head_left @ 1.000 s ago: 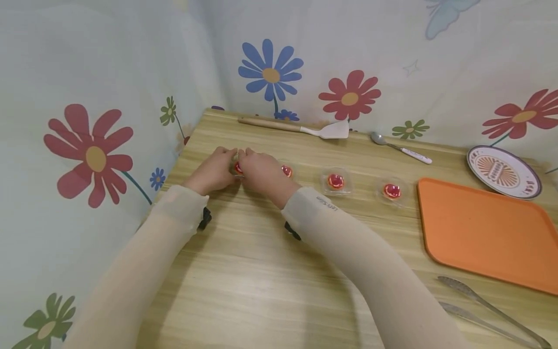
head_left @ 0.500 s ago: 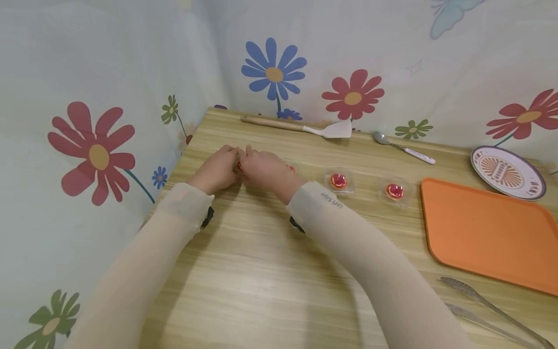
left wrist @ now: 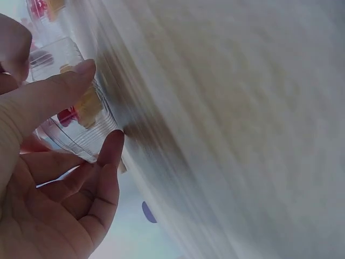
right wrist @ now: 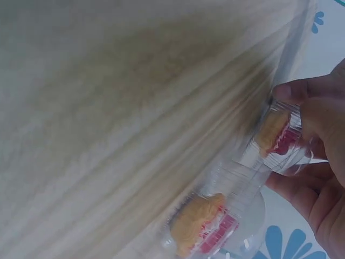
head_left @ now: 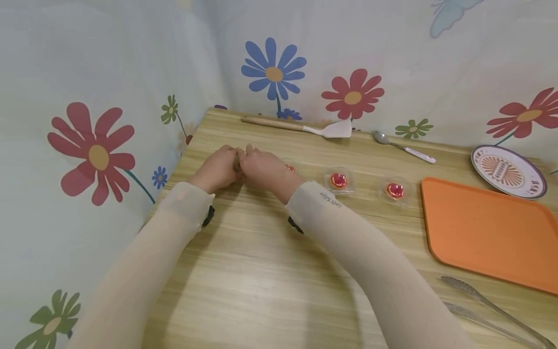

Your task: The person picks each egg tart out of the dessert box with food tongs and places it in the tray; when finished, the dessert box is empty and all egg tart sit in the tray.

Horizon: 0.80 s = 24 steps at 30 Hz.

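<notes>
The left hand grips a clear box with a red-topped tart between thumb and fingers, and the right hand pinches it from the other side. One second ago its red top was showing between the hands in the head view; now they cover it. Three similar boxed tarts stand in a row to the right, the nearest partly behind the right hand, then the orange tray.

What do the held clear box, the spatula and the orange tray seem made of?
Clear box: probably plastic, glossy, with see-through, ridged walls.
Spatula: handle looks like matte wood, being light brown; smooth white head could be silicone or plastic.
Orange tray: likely plastic, satin, given its even colour and rounded corners.
</notes>
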Motion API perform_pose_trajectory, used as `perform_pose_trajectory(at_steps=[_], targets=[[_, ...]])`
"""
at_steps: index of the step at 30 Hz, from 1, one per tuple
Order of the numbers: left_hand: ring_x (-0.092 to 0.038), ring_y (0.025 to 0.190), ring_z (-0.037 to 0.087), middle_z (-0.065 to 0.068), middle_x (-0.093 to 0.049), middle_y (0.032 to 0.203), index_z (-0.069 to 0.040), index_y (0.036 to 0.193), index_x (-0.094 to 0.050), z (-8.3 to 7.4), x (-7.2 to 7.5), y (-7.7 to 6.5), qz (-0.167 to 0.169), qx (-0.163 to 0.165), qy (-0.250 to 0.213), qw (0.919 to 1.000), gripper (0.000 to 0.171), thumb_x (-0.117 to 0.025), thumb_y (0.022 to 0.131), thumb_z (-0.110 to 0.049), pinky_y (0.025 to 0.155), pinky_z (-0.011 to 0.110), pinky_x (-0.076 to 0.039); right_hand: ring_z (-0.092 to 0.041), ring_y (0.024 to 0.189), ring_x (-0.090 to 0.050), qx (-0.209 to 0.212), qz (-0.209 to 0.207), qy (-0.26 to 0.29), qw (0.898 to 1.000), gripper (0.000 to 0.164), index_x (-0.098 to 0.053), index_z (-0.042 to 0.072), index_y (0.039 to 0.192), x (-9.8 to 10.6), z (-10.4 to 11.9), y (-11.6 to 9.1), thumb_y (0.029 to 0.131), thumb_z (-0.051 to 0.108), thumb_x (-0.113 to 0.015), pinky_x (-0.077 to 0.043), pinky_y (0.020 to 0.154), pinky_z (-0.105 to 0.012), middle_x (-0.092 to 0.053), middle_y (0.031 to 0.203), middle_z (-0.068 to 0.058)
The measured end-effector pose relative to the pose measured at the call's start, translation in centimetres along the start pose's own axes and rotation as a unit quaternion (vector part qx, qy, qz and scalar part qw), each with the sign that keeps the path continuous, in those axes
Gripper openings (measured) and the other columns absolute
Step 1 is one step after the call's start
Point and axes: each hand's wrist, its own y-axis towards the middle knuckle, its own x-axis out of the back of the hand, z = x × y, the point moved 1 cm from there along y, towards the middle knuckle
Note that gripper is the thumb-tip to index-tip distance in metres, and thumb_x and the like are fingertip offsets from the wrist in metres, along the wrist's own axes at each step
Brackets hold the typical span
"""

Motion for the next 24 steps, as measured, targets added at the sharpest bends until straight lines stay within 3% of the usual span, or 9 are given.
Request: perform_pose_trajectory(at_steps=[6, 10, 16, 24], targets=[[-0.054, 0.114, 0.039, 0.026, -0.057, 0.123, 0.004, 0.120, -0.062, 0.1, 0.1, 0.1, -0.002, 0.000, 0.005, 1.0000, 0.046, -0.079, 0.083, -0.017, 0.101, 0.050, -0.042, -0.026, 0.111, -0.061, 0.000, -0.032, -0.005, 0.999, 0.053, -0.037, 0.000, 0.150, -0.3, 0.0, 0.0, 0.103, 0.018, -0.051, -0.055, 0.087, -0.035, -0.056, 0.127, -0.018], [-0.054, 0.115, 0.039, 0.027, -0.056, 0.124, 0.006, 0.122, -0.060, 0.4, 0.0, 0.3, 0.001, 0.013, -0.001, 0.9999, 0.051, -0.081, 0.081, -0.017, 0.103, 0.051, -0.041, -0.025, 0.108, -0.063, -0.002, -0.029, 0.015, 0.999, 0.053, -0.037, 0.001, 0.151, 0.0, -0.3, -0.1, 0.104, 0.019, -0.050, -0.056, 0.084, -0.035, -0.051, 0.139, -0.020], [-0.051, 0.121, 0.043, 0.029, -0.056, 0.130, 0.008, 0.142, -0.044, 0.7, -0.3, 0.6, 0.005, 0.025, -0.007, 0.9996, 0.077, -0.081, 0.080, -0.020, 0.105, 0.053, -0.039, -0.030, 0.119, -0.059, -0.016, -0.024, 0.096, 0.995, 0.063, -0.033, 0.003, 0.154, 0.4, -1.1, -0.3, 0.101, 0.028, -0.056, -0.050, 0.099, -0.039, -0.043, 0.150, -0.018], [-0.042, 0.130, 0.043, 0.034, -0.040, 0.143, 0.002, 0.157, -0.015, 0.6, 0.4, 0.2, 0.013, 0.035, -0.039, 0.9985, 0.108, -0.083, 0.076, -0.022, 0.106, 0.053, -0.038, -0.028, 0.135, -0.046, -0.030, -0.033, 0.123, 0.991, 0.068, -0.028, 0.007, 0.156, 1.3, -1.8, -0.5, 0.099, 0.027, -0.060, -0.040, 0.109, -0.037, -0.038, 0.154, -0.016]])
